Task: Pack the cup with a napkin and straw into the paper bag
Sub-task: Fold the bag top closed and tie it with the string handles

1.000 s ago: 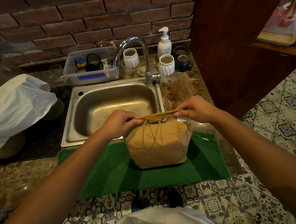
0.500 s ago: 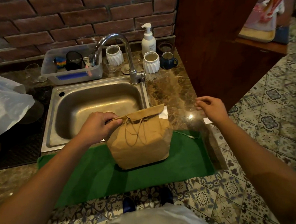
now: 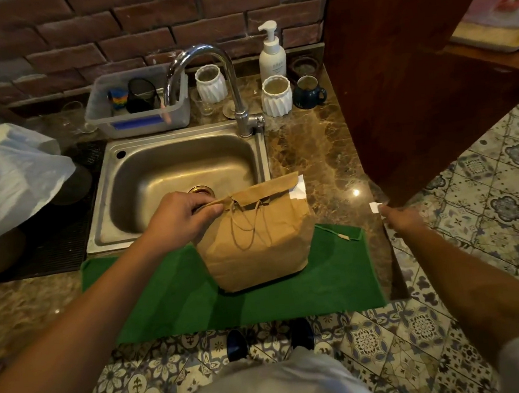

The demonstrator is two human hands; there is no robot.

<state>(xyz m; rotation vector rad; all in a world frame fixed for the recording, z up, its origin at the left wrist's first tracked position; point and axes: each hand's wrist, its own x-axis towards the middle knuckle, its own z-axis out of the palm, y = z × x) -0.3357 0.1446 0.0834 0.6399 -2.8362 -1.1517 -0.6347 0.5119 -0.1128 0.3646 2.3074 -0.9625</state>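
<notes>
Brown paper bag [image 3: 257, 237] is standing on the green mat [image 3: 172, 296] on the tabletop, its folded top being pinched by the left hand [image 3: 184, 216], likely keeping it closed while the right hand [image 3: 401, 219] is pinching a white slip [image 3: 375, 208], perhaps a sticker for sealing.

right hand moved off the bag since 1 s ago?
Yes. The right hand has left the paper bag's folded top and gone right, to the counter edge by a small white slip. The left hand grips the fold.
</notes>
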